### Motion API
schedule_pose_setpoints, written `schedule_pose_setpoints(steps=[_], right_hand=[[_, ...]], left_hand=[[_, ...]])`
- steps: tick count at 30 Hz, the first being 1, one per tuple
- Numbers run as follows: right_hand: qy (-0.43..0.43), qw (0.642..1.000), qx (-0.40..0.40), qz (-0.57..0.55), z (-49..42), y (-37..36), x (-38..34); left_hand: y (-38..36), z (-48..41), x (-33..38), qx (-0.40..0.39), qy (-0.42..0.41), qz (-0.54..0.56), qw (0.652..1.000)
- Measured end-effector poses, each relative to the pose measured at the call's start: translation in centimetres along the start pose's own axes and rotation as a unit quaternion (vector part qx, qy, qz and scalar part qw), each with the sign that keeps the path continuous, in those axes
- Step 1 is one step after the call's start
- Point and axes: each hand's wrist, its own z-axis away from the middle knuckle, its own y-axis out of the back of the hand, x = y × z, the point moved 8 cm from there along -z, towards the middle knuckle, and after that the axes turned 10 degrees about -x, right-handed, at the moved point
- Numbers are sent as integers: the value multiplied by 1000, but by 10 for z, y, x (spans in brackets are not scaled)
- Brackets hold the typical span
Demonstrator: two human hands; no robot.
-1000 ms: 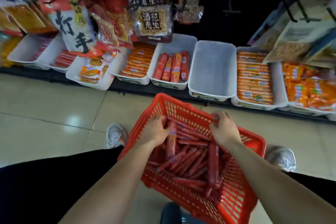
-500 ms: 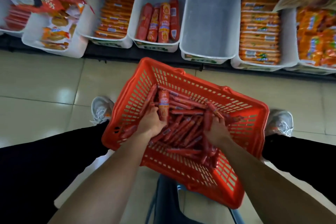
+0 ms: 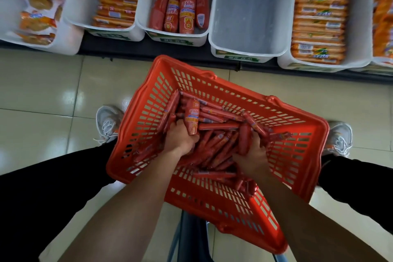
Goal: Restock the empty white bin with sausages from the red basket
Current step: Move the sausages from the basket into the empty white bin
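Restocking not yet begun: white bin [image 3: 253, 6] empty; left hand [image 3: 180, 137] and right hand [image 3: 253, 153] each close a grip on sausages [image 3: 214, 126] in red basket [image 3: 148, 112].

Upper limbs: left forearm [image 3: 127, 208] and right forearm [image 3: 308, 219] are bare up to the frame edge. The left grip [image 3: 180, 138] and right grip [image 3: 253, 155] are bare.

Lower limbs: black trousers [image 3: 42, 187] cover both legs in plain fabric and reach down to the shoes.

Footwear: left shoe [image 3: 108, 122] and right shoe [image 3: 340, 138] are low, light grey-white trainers with white laces over the instep.
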Motion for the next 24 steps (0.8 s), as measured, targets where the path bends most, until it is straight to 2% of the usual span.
schedule_pose_setpoints(steps=[4, 8, 18, 24], right_hand=[[-39, 997, -63, -11, 8, -3, -10], [41, 992, -117, 11, 32, -5, -49], [205, 976, -60, -45, 114, 36, -167], [266, 964, -2, -22, 116, 81, -258]], left_hand=[[18, 11, 3, -10, -18, 63, 998], [49, 41, 16, 1, -48, 62, 997], [145, 137, 39, 104, -121, 98, 982], [207, 138, 63, 155, -145, 135, 968]])
